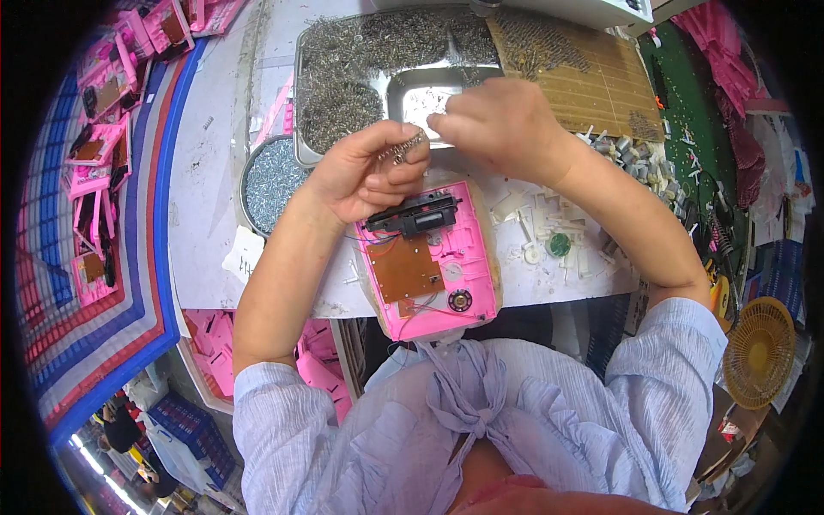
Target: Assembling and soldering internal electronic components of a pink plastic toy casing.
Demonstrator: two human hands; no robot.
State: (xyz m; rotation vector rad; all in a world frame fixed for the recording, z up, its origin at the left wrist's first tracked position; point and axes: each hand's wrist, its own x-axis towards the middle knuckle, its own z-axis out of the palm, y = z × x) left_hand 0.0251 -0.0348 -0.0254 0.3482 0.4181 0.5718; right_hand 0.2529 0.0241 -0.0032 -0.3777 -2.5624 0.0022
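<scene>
In my left hand (365,172), curled palm up, lies a small cluster of metal springs (402,152) between thumb and fingers. Just right of it, my right hand (493,124) is closed in a pinch; anything between its fingertips is hidden or too small to name. Both hands hover over the near edge of a metal tray (302,146) heaped with springs. Below them on the table sits a pink plastic casing (481,257), open side up, with a brown circuit board (402,270), a black mechanism (421,216) and a small round speaker (460,299).
A round tin of small silvery screws (273,180) stands left of my left forearm. Springs also lie on a brown board (601,77) at the back right. Loose white plastic parts (549,223) cover the table's right side. Pink casings (107,154) are piled at far left.
</scene>
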